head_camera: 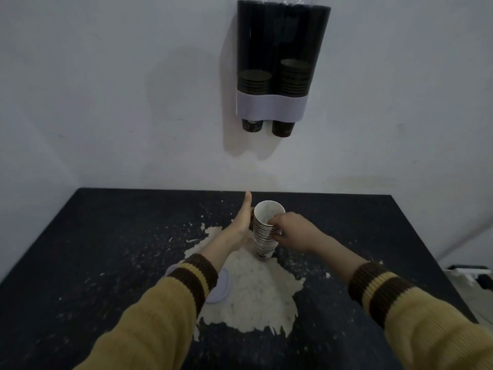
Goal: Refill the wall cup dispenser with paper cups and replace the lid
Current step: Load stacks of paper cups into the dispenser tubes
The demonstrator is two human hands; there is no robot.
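Right sleeve (426, 316), hand (292, 231) around cup stack (262, 237)

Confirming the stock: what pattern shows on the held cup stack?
The cup stack shows dark and white bands; head view.

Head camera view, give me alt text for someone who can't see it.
A person's right hand grips a stack of paper cups standing on a dark table, left hand against its other side. On the wall above hangs a two-tube cup dispenser, both tubes partly filled; a pale lid lies by the left sleeve.
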